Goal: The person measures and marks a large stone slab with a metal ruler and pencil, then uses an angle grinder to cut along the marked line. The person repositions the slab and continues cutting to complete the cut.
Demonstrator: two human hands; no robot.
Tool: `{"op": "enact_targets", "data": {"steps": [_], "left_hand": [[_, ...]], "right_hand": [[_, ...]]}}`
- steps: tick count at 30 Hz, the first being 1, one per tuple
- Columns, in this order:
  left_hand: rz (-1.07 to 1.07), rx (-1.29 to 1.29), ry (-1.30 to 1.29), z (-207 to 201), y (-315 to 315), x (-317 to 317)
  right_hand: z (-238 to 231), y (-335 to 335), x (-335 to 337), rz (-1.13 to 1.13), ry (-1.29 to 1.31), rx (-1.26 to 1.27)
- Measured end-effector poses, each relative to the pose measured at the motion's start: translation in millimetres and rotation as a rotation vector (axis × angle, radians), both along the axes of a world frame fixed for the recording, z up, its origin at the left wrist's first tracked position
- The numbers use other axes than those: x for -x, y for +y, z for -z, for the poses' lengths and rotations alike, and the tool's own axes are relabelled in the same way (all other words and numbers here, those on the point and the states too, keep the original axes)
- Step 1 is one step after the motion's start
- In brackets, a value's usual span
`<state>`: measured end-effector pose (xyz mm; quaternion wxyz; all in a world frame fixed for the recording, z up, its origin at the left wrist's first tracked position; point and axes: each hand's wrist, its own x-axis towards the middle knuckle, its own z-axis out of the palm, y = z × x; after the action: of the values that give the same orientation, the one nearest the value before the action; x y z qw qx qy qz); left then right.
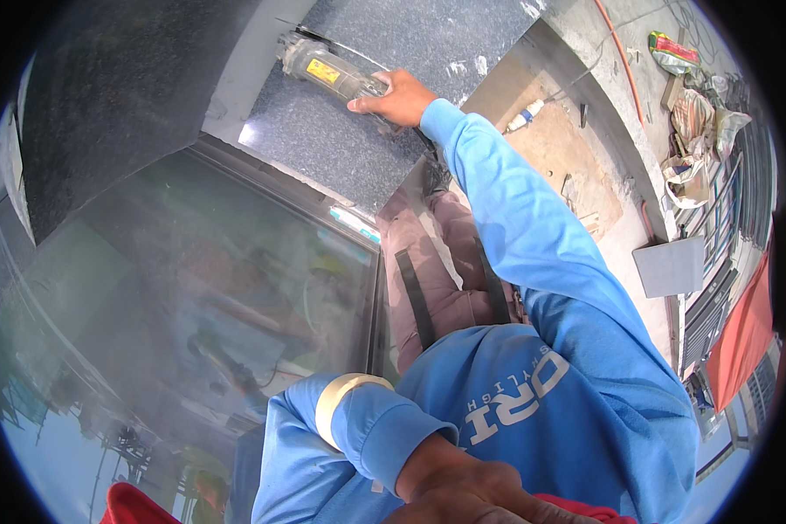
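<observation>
My right hand (399, 99) reaches forward and is wrapped around the rear of a dusty angle grinder (341, 77). A yellow label marks the grinder's body, and its head points to the left. It lies on or just above a dark speckled stone slab (323, 122); the gap, if any, is hard to judge. Bent back toward me, my left hand (463, 489) is in front of my chest at the lower edge. Its fingers run out of the picture. Some red cloth (585, 509) shows beside it.
A large glass pane (192, 262) in a dark frame stands on the left. Dark stone (105, 87) rises at the upper left. On the right are a blue-white plug connector (526, 115), an orange hose (622, 61), sacks (692, 118), a grey square panel (670, 266) and stacked metal bars.
</observation>
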<state>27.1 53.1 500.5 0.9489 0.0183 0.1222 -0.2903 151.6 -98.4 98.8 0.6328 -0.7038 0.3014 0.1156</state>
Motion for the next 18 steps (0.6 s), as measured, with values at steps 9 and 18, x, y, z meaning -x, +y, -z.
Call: {"op": "enact_targets", "data": {"steps": [9,18], "left_hand": [[-0.013,0.192,0.123,-2,-12,-11],[0.009,0.115,0.004,8,-11,-2]], "right_hand": [[-8,5,45,-0.024,0.01,0.0],[11,4,19,-0.012,-0.024,-0.042]]}}
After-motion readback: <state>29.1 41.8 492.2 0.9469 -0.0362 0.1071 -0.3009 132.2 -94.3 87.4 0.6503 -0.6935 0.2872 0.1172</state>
